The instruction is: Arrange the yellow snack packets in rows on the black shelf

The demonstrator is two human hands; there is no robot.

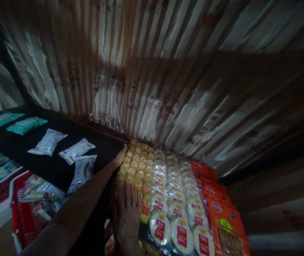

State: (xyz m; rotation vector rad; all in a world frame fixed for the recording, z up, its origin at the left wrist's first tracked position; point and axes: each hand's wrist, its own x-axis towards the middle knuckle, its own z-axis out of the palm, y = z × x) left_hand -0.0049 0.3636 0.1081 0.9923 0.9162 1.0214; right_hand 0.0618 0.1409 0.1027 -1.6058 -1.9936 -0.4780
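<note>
The block of yellow-wrapped packets (138, 167) lies between my two hands, directly ahead of the right one and against the right side of the left one. Left hand (120, 156): set at the block's far left edge; I cannot tell whether its fingers grip or merely press. Right hand (127, 217): open, fingers extended, laid palm down over the nearest yellow packets.

Step in hand, by my judgement: steadying or squaring the block. The next move would call for even, light pressure from both hands, so that the rows remain aligned and the wrappers uncrushed.

Just right of the right hand stand columns of white round packets (160, 227); beyond these, orange packets (225, 217). Left of the left hand, pale packets (48, 142) and teal packets (26, 125) lie on a black surface (106, 145). A red basket (21, 217) sits left of the right hand, partly behind my left forearm. Corrugated sheeting (168, 89) rises beyond both hands.
</note>
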